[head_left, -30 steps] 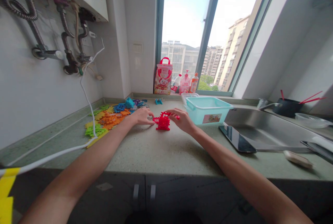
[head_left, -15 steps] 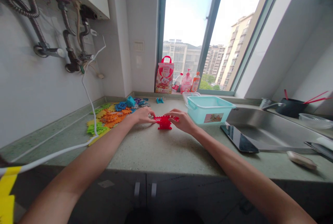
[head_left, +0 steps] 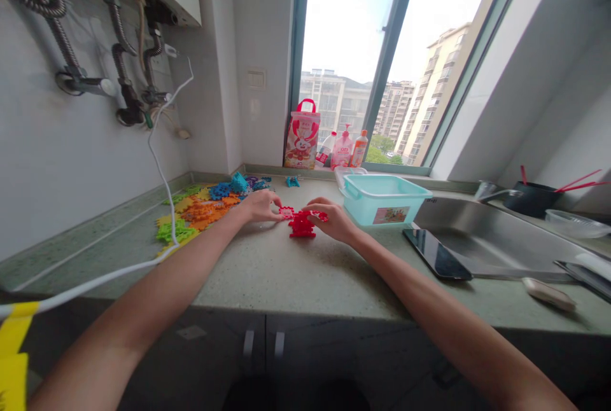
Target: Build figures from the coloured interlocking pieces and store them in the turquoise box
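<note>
A small red construction of toothed plastic pieces (head_left: 302, 225) stands on the counter between my two hands. My left hand (head_left: 261, 207) pinches a flat red piece (head_left: 286, 212) at the construction's left side. On the other side, my right hand (head_left: 334, 219) has its fingers closed on the red construction near its top right. Part of the construction is hidden behind the right fingers. To the left lies a spread of orange (head_left: 207, 212), green, yellow, blue and purple plastic pieces.
A turquoise tub (head_left: 382, 198) stands right of my hands, with a dark phone (head_left: 436, 254) before the sink (head_left: 482, 233). A white cable (head_left: 109, 275) crosses the left side. Bottles and a red bag (head_left: 303, 137) stand by the window.
My left hand has shifted slightly left and up, and the flat red piece in it now shows more clearly beside the construction. The right hand keeps nearly the same place.
</note>
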Demonstrator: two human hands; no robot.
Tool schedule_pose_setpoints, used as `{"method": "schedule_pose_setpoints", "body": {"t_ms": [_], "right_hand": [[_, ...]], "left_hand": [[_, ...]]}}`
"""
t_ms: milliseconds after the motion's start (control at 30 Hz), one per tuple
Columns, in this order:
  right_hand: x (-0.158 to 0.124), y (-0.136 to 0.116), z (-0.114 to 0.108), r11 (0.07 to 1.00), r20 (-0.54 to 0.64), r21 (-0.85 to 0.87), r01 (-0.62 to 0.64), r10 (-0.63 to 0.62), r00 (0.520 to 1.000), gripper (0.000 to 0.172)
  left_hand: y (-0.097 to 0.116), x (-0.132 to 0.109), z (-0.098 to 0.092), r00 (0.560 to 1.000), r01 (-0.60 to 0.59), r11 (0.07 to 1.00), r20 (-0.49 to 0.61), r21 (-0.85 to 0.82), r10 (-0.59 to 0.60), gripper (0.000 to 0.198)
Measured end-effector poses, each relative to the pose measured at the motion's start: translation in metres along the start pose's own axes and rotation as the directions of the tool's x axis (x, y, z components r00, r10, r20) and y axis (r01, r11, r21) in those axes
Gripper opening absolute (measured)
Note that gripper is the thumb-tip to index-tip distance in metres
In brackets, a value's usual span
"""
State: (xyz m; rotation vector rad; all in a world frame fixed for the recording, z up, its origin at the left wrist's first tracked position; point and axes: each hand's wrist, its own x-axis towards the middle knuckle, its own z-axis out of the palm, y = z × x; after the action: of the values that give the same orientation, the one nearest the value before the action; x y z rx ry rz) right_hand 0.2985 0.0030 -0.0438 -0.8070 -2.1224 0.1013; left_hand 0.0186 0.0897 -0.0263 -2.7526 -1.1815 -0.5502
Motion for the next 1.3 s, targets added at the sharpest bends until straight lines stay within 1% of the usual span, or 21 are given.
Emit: {"method": "schedule_pose_setpoints", "body": {"t_ms": [100, 167, 267, 333, 433, 500, 633, 767, 933, 1033, 1200, 1267, 1300], "right_hand": [[0.001, 0.012, -0.005, 0.992, -0.113, -0.04, -0.121, 0.116, 0.987, 0.03], [0.0, 0.025, -0.009, 0.971, -0.158, -0.09, -0.223, 0.207, 0.965, 0.031], [-0.006, 0.045, -0.014, 0.927, -0.117, -0.211, -0.311, 0.292, 0.949, 0.031], [-0.01, 0.054, -0.016, 0.906, -0.067, -0.271, -0.326, 0.32, 0.945, 0.032], [-0.014, 0.062, -0.015, 0.904, -0.033, -0.29, -0.314, 0.319, 0.947, 0.033], [-0.015, 0.064, -0.014, 0.913, -0.012, -0.29, -0.286, 0.295, 0.955, 0.033], [-0.015, 0.063, -0.013, 0.932, 0.058, -0.282, -0.227, 0.253, 0.966, 0.028], [-0.013, 0.06, -0.015, 0.938, 0.104, -0.28, -0.205, 0.242, 0.965, 0.026], [-0.011, 0.058, -0.016, 0.938, 0.152, -0.29, -0.19, 0.241, 0.959, 0.024], [-0.011, 0.058, -0.017, 0.939, 0.146, -0.286, -0.192, 0.241, 0.959, 0.024], [-0.012, 0.058, -0.016, 0.94, 0.118, -0.278, -0.196, 0.236, 0.965, 0.019], [-0.012, 0.057, -0.016, 0.934, 0.101, -0.287, -0.211, 0.249, 0.963, 0.017], [-0.012, 0.057, -0.015, 0.93, 0.093, -0.294, -0.222, 0.258, 0.962, 0.016]], "left_hand": [[-0.002, -0.001, -0.007, 0.991, 0.062, 0.997, -0.126, 0.046, -0.055, 0.04], [-0.001, -0.001, -0.011, 0.975, 0.047, 0.998, -0.218, 0.05, -0.035, 0.037], [0.008, -0.002, -0.019, 0.938, -0.068, 0.998, -0.339, 0.015, 0.069, 0.034], [0.019, -0.003, -0.024, 0.913, -0.182, 0.983, -0.372, -0.015, 0.164, 0.034], [0.038, -0.004, -0.029, 0.889, -0.345, 0.937, -0.337, -0.046, 0.311, 0.037], [0.048, -0.004, -0.029, 0.873, -0.42, 0.905, -0.301, -0.063, 0.384, 0.038], [0.057, -0.003, -0.031, 0.854, -0.487, 0.87, -0.252, -0.08, 0.455, 0.036], [0.057, -0.003, -0.033, 0.852, -0.499, 0.864, -0.22, -0.07, 0.475, 0.035], [0.055, -0.003, -0.032, 0.872, -0.478, 0.874, -0.163, -0.087, 0.461, 0.039], [0.053, -0.003, -0.033, 0.873, -0.481, 0.87, -0.154, -0.106, 0.464, 0.044], [0.05, -0.004, -0.035, 0.898, -0.431, 0.891, -0.163, -0.14, 0.409, 0.045], [0.051, -0.004, -0.034, 0.903, -0.423, 0.894, -0.154, -0.15, 0.402, 0.053], [0.052, -0.004, -0.032, 0.907, -0.416, 0.896, -0.139, -0.156, 0.398, 0.061]]}}
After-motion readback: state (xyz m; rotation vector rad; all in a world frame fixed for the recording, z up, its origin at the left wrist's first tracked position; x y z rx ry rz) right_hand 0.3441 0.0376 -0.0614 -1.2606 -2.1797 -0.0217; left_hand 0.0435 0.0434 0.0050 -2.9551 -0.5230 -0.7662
